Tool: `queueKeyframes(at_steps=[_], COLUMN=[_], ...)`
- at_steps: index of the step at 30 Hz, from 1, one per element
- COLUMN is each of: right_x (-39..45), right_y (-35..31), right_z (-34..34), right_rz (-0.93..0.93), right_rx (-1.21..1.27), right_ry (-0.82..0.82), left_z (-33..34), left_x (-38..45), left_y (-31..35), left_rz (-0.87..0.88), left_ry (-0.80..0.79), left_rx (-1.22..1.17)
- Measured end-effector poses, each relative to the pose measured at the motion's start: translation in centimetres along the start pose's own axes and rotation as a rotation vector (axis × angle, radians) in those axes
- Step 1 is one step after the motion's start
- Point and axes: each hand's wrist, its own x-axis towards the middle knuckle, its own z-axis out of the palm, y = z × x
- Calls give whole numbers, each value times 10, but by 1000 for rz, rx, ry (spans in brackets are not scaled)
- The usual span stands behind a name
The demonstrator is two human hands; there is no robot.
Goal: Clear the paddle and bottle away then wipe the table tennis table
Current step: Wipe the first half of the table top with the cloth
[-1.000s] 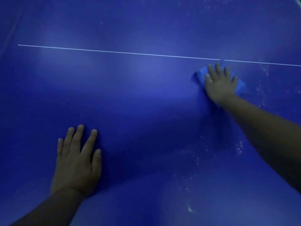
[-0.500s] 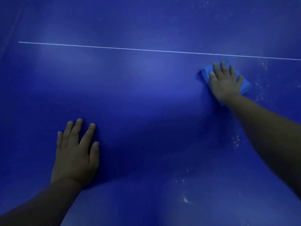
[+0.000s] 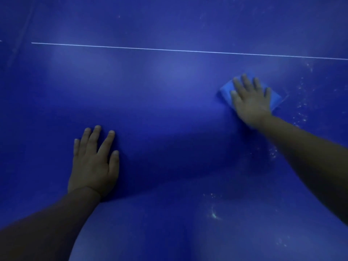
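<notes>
While leaning over the blue table tennis table [image 3: 169, 113], presses the right hand [image 3: 251, 102] flat on a folded light-blue cloth [image 3: 227, 91] at about two o'clock of the view, with straight, spread fingers and no curl round the cloth. Held so, probably, because a flat palm gives even pressure over the whole fold and lets it slide without bunching. Shows the cloth only at its edges, at about ten and three o'clock of the hand, and hides the rest under the palm. Rests the left hand [image 3: 94, 161] at about seven o'clock of the view, also flat and relaxed on the bare surface, holding nothing. Seems placed there as a prop for the body weight, since such a far reach needs a support on the other side. Has the cloth on the near side of the thin white line [image 3: 169, 50], close to it but apart. Leaves pale specks [image 3: 301, 110] at about three to four o'clock of the cloth, and a whitish smear [image 3: 213, 214] at about five o'clock of the view, not yet wiped; likely calls for strokes toward that side. Cannot find paddle or bottle anywhere in view; perhaps already cleared away, perhaps only outside the frame, impossible to tell which. Judged as the wiping step, with a good part of the right side not yet done.
</notes>
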Motion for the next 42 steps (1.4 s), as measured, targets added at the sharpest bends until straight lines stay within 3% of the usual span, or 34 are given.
queueKeyframes(at_steps=[1, 3, 5, 8, 10, 12, 16, 18, 21, 23, 25, 26, 27, 30, 32, 35, 38, 40, 42], right_x=[4, -19, -80, -198, -217, -181, -89, -105, -211, -289, -298, -278, -252, -177, -173, -246, -378, -417, -392], right_y=[-4, -31, -70, -97, -83, -65, -32, -41, -69, -72, -54, -42, -33, -2, -5, -53, -101, -96, -68], right_z=[-2, 9, 26, 50, 49, 41, 16, 19, 44, 59, 51, 46, 40, 19, 18, 40, 67, 67, 61], right_rz=[93, 13, -327, -919, -1130, -1075, -303, -161, -492, -809, -979, -970, -860, -172, 46, -61, -487, -731, -669], right_rx=[40, 15, -17, -15, -40, -86, -49, -14, -25, -28, -68, -101, -117, -41, 40, -27, -5, -31, -65], right_ry=[-1, 21, 60, -16, -104, -43, 3, 6, 86, 8, -79, -47, 6, 0, -28, 60, 5, -70, -37], left_z=[0, 1, 0, 0, 1, 1, 3, 2, 0, -5, -9, -11, -12, -12, -12, -10, -7, -5, -4], left_x=[0, 0, 0, -1, -1, -2, -3, -3, 0, -3, -17, -29, -45, -105, -150, -210, -244, -250, -250], left_y=[0, 0, 1, 2, 0, 0, -2, -2, -4, -4, -1, 2, 5, 10, 5, -10, -24, -28, -30], left_rz=[2, 5, 5, 9, 12, 17, 38, 44, 40, 37, 78, 113, 151, 242, 266, 271, 248, 244, 257], left_ry=[3, 6, 10, 16, 22, 29, 50, 39, -34, -66, -56, -47, -44, -64, -63, -86, -148, -166, -161], left_rx=[0, 2, 1, -1, -4, -10, -4, 3, -3, -63, -137, -149, -143, -108, -95, -15, 76, 95, 74])
